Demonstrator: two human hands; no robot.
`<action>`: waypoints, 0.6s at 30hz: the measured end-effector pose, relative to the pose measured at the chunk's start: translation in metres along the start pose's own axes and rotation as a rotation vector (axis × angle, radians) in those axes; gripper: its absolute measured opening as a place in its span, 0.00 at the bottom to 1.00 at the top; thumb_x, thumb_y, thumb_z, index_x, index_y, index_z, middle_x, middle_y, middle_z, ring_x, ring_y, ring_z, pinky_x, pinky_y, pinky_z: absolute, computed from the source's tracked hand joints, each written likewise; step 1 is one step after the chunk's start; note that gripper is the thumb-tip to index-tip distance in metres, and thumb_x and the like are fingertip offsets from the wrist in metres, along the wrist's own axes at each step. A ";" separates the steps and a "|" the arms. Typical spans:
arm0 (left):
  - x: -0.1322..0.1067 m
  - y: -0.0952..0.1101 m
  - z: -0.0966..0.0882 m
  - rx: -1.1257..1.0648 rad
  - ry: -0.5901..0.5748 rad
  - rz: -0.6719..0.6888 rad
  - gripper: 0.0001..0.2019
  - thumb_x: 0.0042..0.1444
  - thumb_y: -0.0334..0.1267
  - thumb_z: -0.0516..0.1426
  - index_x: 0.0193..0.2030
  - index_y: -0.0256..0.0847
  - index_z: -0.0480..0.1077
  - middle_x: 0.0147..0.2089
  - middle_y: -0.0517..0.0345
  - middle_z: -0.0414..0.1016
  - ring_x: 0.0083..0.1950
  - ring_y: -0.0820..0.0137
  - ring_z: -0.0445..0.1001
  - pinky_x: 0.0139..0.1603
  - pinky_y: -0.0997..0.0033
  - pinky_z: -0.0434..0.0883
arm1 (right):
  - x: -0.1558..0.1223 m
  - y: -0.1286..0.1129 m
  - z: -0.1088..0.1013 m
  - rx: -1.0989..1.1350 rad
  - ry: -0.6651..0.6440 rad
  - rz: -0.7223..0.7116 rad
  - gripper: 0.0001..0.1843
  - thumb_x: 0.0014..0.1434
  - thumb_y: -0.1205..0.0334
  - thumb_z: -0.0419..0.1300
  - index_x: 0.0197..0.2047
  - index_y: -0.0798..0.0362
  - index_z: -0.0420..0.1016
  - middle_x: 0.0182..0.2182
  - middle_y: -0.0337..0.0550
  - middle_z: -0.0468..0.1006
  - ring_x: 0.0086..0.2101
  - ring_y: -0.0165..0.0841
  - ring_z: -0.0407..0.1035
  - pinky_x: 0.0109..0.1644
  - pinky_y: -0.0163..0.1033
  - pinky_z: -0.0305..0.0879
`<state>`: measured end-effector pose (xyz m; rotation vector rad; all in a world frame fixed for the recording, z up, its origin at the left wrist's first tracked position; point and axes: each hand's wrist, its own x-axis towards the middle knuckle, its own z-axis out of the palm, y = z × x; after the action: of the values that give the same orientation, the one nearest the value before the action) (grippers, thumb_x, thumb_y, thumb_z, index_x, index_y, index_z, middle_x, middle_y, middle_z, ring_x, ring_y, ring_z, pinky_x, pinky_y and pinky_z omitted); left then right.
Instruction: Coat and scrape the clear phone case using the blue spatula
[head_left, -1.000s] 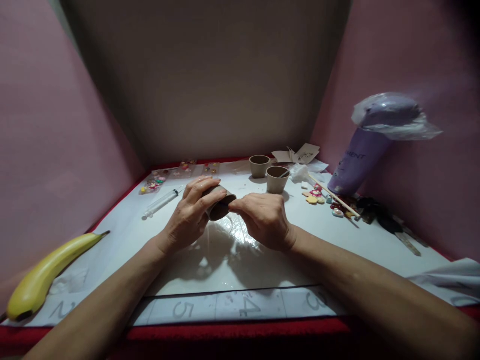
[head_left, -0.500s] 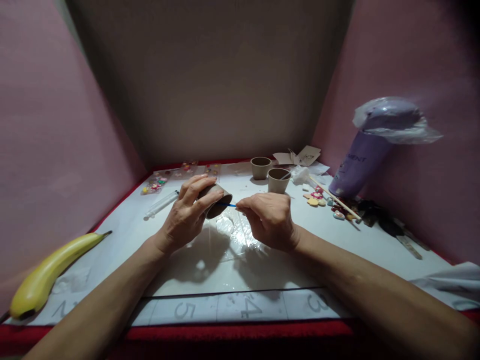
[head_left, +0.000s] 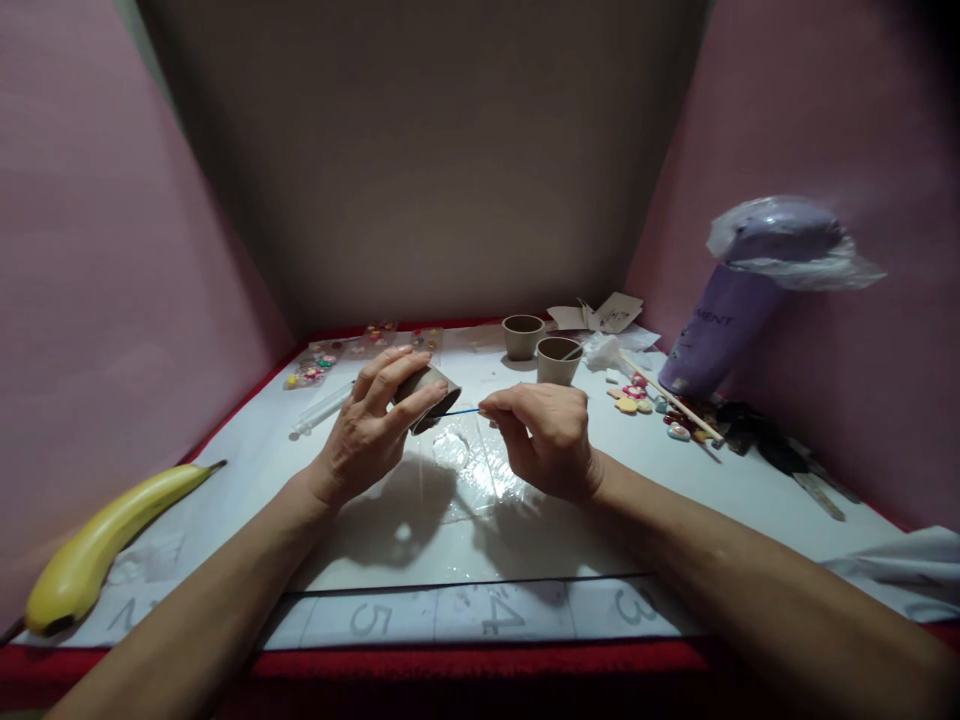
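Observation:
My left hand point(head_left: 380, 412) is closed around a small grey-brown cup point(head_left: 441, 388), tipped on its side with its mouth turned to the right and down. Between the fingertips of my right hand point(head_left: 546, 433) is a thin blue stick point(head_left: 463, 411); its far end reaches the cup's mouth, and the tip is hidden there. Under both hands lies a shiny clear sheet point(head_left: 491, 480) with a wet-looking patch on the white paper. A clear syringe point(head_left: 319, 412) rests just left of my left hand.
Two more cups point(head_left: 523, 338) stand behind, one with a stick in it. Right of them are small colourful charms point(head_left: 634, 403), a wooden stick point(head_left: 667, 400), dark-handled tools point(head_left: 787, 455) and a purple tumbler point(head_left: 720, 320). A yellow banana point(head_left: 112, 545) lies at left; bagged charms point(head_left: 311, 368) are at the back.
The cup has tilted further downward in my left hand. My right hand has shifted slightly right, so more of the blue stick shows outside the cup.

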<state>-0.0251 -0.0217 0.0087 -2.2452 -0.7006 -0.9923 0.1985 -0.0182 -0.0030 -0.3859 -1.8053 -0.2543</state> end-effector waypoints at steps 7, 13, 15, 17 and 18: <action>-0.003 0.001 0.002 -0.016 -0.022 -0.017 0.30 0.57 0.21 0.52 0.61 0.56 0.60 0.62 0.53 0.64 0.67 0.59 0.59 0.63 0.45 0.66 | -0.002 0.002 0.001 -0.011 -0.044 0.016 0.08 0.64 0.69 0.55 0.33 0.55 0.72 0.26 0.41 0.80 0.25 0.28 0.73 0.32 0.33 0.66; -0.004 -0.003 0.002 -0.007 -0.019 -0.028 0.30 0.57 0.20 0.52 0.61 0.55 0.60 0.62 0.52 0.64 0.67 0.59 0.58 0.63 0.44 0.65 | 0.000 0.001 -0.001 0.044 -0.042 -0.007 0.09 0.63 0.70 0.54 0.31 0.55 0.71 0.23 0.39 0.78 0.22 0.27 0.70 0.30 0.33 0.65; -0.003 -0.002 0.002 -0.008 -0.018 -0.020 0.30 0.56 0.19 0.52 0.61 0.54 0.60 0.62 0.51 0.64 0.67 0.58 0.58 0.63 0.45 0.65 | 0.001 0.001 0.000 0.052 -0.006 0.007 0.09 0.64 0.70 0.53 0.33 0.55 0.71 0.24 0.40 0.78 0.24 0.27 0.71 0.31 0.33 0.66; -0.002 0.000 0.002 -0.012 -0.021 -0.017 0.30 0.56 0.19 0.52 0.61 0.54 0.60 0.61 0.51 0.64 0.66 0.58 0.58 0.63 0.45 0.65 | 0.000 0.002 0.002 0.044 0.006 0.018 0.08 0.65 0.70 0.53 0.35 0.55 0.72 0.26 0.42 0.80 0.26 0.28 0.72 0.33 0.34 0.68; -0.002 0.001 0.002 -0.015 -0.022 -0.019 0.30 0.56 0.19 0.52 0.61 0.54 0.59 0.61 0.51 0.64 0.66 0.58 0.58 0.63 0.44 0.65 | 0.000 0.002 0.002 0.034 -0.003 0.021 0.08 0.65 0.69 0.53 0.36 0.55 0.72 0.27 0.42 0.80 0.27 0.29 0.73 0.34 0.35 0.69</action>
<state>-0.0246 -0.0211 0.0060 -2.2694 -0.7269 -0.9869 0.1972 -0.0153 -0.0041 -0.3812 -1.8048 -0.2081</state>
